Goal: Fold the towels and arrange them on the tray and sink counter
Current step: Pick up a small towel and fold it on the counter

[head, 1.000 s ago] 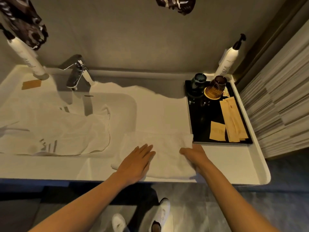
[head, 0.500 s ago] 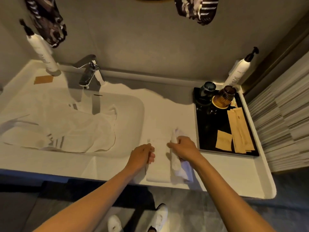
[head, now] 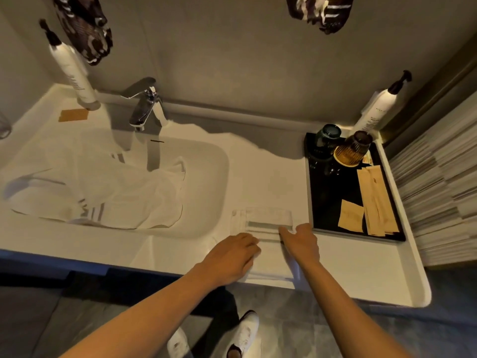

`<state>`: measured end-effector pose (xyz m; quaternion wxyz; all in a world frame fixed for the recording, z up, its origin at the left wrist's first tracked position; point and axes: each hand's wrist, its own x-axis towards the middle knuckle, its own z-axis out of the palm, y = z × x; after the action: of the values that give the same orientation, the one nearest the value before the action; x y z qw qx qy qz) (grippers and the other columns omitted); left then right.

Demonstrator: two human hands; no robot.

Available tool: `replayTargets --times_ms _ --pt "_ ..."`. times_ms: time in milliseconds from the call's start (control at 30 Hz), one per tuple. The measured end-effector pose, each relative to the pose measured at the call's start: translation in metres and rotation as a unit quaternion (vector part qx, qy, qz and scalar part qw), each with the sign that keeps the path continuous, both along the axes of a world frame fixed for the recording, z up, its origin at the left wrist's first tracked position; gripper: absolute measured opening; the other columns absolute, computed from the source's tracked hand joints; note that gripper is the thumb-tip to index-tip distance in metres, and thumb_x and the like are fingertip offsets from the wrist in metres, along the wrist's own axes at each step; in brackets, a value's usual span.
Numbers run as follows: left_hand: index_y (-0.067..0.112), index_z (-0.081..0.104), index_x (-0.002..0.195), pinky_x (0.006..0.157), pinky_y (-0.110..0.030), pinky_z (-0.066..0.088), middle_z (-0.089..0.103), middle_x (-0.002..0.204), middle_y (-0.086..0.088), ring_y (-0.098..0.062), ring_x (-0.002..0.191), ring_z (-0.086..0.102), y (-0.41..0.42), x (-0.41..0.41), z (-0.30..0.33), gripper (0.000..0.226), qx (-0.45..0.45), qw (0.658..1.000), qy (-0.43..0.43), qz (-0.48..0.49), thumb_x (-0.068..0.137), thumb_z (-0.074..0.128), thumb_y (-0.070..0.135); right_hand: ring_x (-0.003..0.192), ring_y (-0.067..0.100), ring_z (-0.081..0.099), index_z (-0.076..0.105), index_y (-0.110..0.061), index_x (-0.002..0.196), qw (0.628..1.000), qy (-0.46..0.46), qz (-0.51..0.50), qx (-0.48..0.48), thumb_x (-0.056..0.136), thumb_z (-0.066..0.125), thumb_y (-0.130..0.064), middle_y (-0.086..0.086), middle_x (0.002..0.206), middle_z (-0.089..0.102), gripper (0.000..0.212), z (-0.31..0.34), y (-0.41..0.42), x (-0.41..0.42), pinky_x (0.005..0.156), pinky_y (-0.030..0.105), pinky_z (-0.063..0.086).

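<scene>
both flat palms (head: pixel 229 257) (head: pixel 303 241) on narrow, striped, white folded towel (head: pixel 265 220)

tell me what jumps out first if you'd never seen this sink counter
Two bare hands, left hand and right hand, press on a small folded towel at the counter's front edge. A big rumpled towel sprawls across the basin, and a black tray with cups sits to the right.

A white counter (head: pixel 335 275) is holding a white folded towel (head: pixel 265 223) with a grey stripe, lower centre. A white towel (head: pixel 116 200) with grey stripes is lying in the white sink (head: pixel 206 161), left. A black tray (head: pixel 327 200) is carrying tan packets (head: pixel 375 200), a dark green cup (head: pixel 327 136) and an amber cup (head: pixel 352 151), right.
</scene>
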<state>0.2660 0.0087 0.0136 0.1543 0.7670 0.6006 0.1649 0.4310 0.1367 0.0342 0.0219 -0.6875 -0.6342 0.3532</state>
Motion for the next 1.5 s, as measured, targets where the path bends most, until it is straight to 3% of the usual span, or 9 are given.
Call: replayTargets --times_ms 200,367,533,733,1100,1167,1367,1433,1500 --pt "0.012 0.067 0.112 0.101 -0.035 0.045 0.05 0.144 0.0 -0.015 0.132 0.044 -0.006 -0.001 0.014 0.052 -0.123 0.991 -0.048 0.03 0.099 0.027 0.042 0.062 0.018 0.055 0.052 -0.014 0.059 0.982 0.144 -0.055 -0.107 0.085 0.066 -0.05 0.005 0.066 0.057 0.046 0.008 0.024 -0.001 0.05 0.026 0.039" --pt "0.014 0.065 0.094 0.077 -0.042 0.05 0.065 0.1 -0.004 -0.023 0.091 0.061 0.035 0.003 0.029 0.032 -0.064 0.969 -0.144 0.19 0.1 0.046 0.039 0.07 0.018 0.066 0.063 -0.004 0.089 0.962 0.217 -0.015 -0.164 0.076 0.08 -0.011 0.013 0.084 0.07 0.022 0.008 0.022 0.001 0.057 0.022 0.057" --pt "0.022 0.061 0.124 0.091 -0.036 0.046 0.067 0.118 -0.002 -0.022 0.112 0.056 0.119 0.019 0.04 0.038 -0.102 0.967 -0.109 0.208 0.093 0.056 0.045 0.06 0.009 0.058 0.061 -0.005 0.088 0.957 0.256 -0.019 -0.132 0.075 0.076 0.001 0.005 0.075 0.062 0.022 0.004 0.019 0.007 0.044 0.012 0.043" --pt "0.02 0.071 0.082 0.075 -0.032 0.053 0.072 0.081 0.005 -0.015 0.076 0.064 0.149 0.017 0.023 0.004 -0.138 0.938 -0.2 0.246 0.082 0.071 0.025 0.071 0.021 0.066 0.067 0.007 0.091 0.967 0.212 -0.026 -0.138 0.072 0.083 -0.022 0.018 0.086 0.071 0.038 -0.006 0.018 0.017 0.062 0.028 0.05" --pt "0.022 0.062 0.1 0.069 -0.03 0.048 0.063 0.088 0.007 -0.008 0.075 0.056 0.039 0.018 0.031 0.017 -0.083 0.97 -0.171 0.152 0.102 0.045 0.027 0.085 0.027 0.063 0.056 -0.019 0.089 0.998 0.056 0.03 0.004 0.083 0.061 -0.045 0.005 0.094 0.065 0.028 0.003 0.015 0.023 0.069 0.033 0.049" --pt "0.02 0.067 0.101 0.077 -0.031 0.054 0.071 0.087 0.006 -0.009 0.076 0.065 0.018 0.015 0.023 0.02 -0.171 0.933 -0.251 0.193 0.102 0.047 0.025 0.085 0.027 0.062 0.054 -0.019 0.095 0.997 0.025 0.055 0.047 0.085 0.054 -0.043 0.003 0.095 0.063 0.026 0.013 0.01 0.014 0.07 0.035 0.051" --pt "0.007 0.065 0.103 0.07 -0.027 0.049 0.066 0.086 -0.013 -0.02 0.074 0.062 0.039 0.01 0.036 0.036 -0.28 0.6 -0.659 0.358 0.101 0.047 0.039 0.073 0.022 0.052 0.045 -0.021 0.096 0.932 -0.013 0.274 0.236 0.088 0.055 -0.027 0.0 0.089 0.051 0.014 0.037 -0.026 -0.017 0.054 0.032 0.041" --pt "0.013 0.068 0.106 0.083 -0.03 0.051 0.071 0.098 -0.013 -0.023 0.087 0.068 0.04 0.009 0.041 0.048 -0.278 0.559 -0.716 0.313 0.097 0.048 0.055 0.077 0.024 0.056 0.051 -0.018 0.11 0.898 -0.076 0.355 0.25 0.085 0.061 -0.026 0.005 0.094 0.055 0.028 0.032 -0.038 -0.024 0.053 0.032 0.038" --pt "0.013 0.067 0.119 0.098 -0.047 0.05 0.071 0.113 -0.016 -0.031 0.106 0.068 0.042 0.005 0.039 0.048 -0.261 0.62 -0.675 0.303 0.095 0.053 0.053 0.084 0.028 0.058 0.054 -0.014 0.118 0.885 -0.104 0.386 0.24 0.085 0.062 -0.027 0.011 0.102 0.058 0.036 0.024 -0.048 -0.026 0.057 0.033 0.039"
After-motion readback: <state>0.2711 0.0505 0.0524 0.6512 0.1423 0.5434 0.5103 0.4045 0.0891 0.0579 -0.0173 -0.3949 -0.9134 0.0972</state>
